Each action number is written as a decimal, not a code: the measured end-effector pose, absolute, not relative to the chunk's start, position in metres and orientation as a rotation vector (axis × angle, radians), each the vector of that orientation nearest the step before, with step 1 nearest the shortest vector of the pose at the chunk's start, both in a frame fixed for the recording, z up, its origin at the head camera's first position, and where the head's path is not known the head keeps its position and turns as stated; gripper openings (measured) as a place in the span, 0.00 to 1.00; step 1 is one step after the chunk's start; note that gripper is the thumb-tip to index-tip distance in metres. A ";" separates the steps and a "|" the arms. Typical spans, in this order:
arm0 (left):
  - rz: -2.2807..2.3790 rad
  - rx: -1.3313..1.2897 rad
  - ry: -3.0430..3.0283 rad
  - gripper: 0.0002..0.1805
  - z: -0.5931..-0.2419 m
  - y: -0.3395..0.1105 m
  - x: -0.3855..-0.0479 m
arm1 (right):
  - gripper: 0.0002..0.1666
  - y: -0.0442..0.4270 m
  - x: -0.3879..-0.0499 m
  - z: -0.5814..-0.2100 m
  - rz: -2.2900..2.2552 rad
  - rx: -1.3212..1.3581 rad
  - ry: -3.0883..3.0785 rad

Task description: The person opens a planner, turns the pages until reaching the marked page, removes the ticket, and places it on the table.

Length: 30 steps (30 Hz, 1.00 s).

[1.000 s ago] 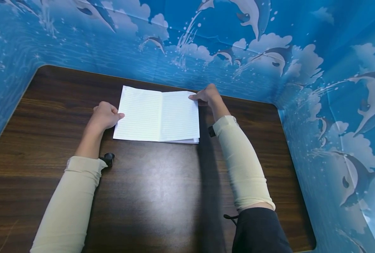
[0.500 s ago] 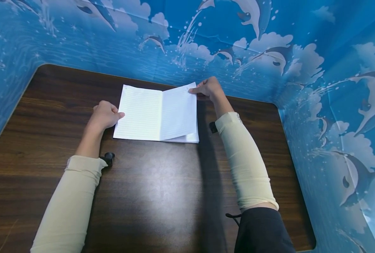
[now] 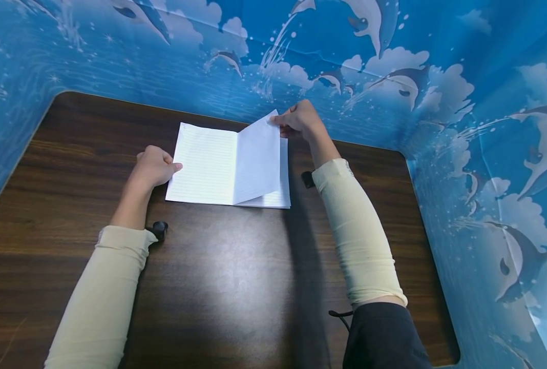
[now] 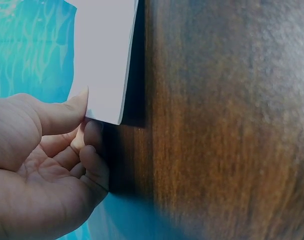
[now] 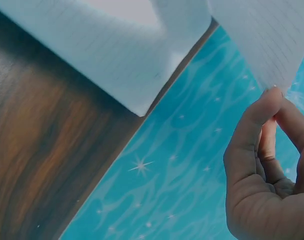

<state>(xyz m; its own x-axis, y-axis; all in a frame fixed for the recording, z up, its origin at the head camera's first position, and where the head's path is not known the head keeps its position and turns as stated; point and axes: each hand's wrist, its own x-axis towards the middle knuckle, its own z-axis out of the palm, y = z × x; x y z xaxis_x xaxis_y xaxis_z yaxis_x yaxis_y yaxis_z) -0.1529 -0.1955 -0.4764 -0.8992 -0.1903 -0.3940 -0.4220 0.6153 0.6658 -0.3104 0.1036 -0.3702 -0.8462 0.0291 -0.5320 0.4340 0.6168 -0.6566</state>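
Observation:
A white lined notebook (image 3: pixel 204 166) lies spread on the table near its far edge. My left hand (image 3: pixel 152 166) pinches its left edge, the thumb on top of the page and the other fingers curled below, as the left wrist view shows. From the right half, one page (image 3: pixel 258 159) is raised at a slant. My right hand (image 3: pixel 300 122) pinches that page by its far outer corner between thumb and fingertip, clear of the pages beneath. In the right wrist view the held corner (image 5: pixel 274 75) narrows to a point at the fingertips.
The dark wood table (image 3: pixel 227 287) stretches out toward me. A blue curtain (image 3: pixel 163 77) printed with dolphins and clouds borders the table's far and right sides. Black wrist devices (image 3: pixel 159 230) sit at both cuffs.
My right hand has moved up and slightly left, lifting the right page's far corner away from the pages below. The left hand keeps its place on the notebook.

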 end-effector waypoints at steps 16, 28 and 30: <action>1.177 -0.487 2.565 0.19 -0.478 -0.196 -0.154 | 0.12 0.063 -0.305 -0.347 -1.254 0.296 2.229; 1.168 -0.457 2.572 0.22 -0.477 -0.196 -0.154 | 0.18 0.024 -0.294 -0.347 -1.378 0.219 2.116; 1.156 -0.460 2.577 0.22 -0.477 -0.196 -0.154 | 0.19 0.016 -0.292 -0.350 -1.394 0.211 2.117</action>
